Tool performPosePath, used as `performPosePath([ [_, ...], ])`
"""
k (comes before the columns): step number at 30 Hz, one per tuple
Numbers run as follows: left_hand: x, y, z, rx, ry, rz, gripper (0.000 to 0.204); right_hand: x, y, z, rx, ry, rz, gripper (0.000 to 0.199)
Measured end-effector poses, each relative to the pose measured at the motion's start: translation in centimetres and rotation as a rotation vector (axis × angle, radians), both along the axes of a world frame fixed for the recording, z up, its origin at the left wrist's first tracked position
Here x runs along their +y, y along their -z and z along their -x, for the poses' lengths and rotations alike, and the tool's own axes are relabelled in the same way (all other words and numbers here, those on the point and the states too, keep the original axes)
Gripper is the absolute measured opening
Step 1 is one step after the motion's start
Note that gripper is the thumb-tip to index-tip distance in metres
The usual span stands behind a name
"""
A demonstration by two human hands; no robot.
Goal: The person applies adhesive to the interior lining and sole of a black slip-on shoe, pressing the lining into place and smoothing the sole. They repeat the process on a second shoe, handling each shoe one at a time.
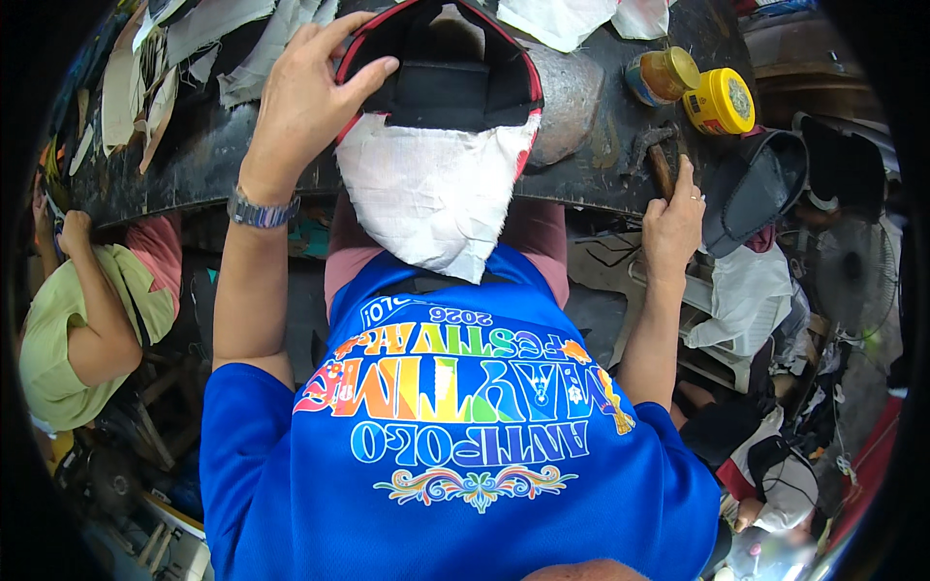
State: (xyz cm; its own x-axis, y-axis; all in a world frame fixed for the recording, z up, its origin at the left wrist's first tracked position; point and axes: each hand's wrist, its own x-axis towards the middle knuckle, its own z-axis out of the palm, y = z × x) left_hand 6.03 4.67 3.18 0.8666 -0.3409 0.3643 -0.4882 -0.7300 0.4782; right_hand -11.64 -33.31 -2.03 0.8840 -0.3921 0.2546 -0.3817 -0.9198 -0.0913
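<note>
My left hand (308,102) grips the left rim of a shoe upper (436,92), its thumb reaching over the edge. The piece looks black inside, with red edging and a frayed white cloth flap (436,184) hanging over the table's near edge toward my lap. My right hand (672,230) is closed around the wooden handle of a hammer (661,169), whose dark head rests at or just above the tabletop. Beside the upper's right side sits a worn grey metal block (570,105), partly hidden by it.
On the dark table (610,184) stand a gold-lidded jar (662,76) and a yellow tub (719,102). Cloth scraps (232,48) lie at the back left. A black shoe-like piece (758,189) lies at the right. Another person in light green (87,329) sits to the left.
</note>
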Motion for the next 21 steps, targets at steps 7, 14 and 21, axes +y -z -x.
performPosePath([
  [7,-0.4,1.5,-0.7,-0.034,0.018,0.015,0.051,2.6,-3.1,0.0,-0.234,-0.191,-0.755,0.042],
  [14,-3.3,-2.3,1.8,-0.04,0.116,0.096,0.042,10.5,-5.8,-2.1,-0.127,-0.526,-0.809,0.034],
  [21,-4.0,-3.2,2.1,-0.06,0.094,0.096,0.04,10.1,-5.2,-1.8,-0.197,-0.662,-0.787,0.039],
])
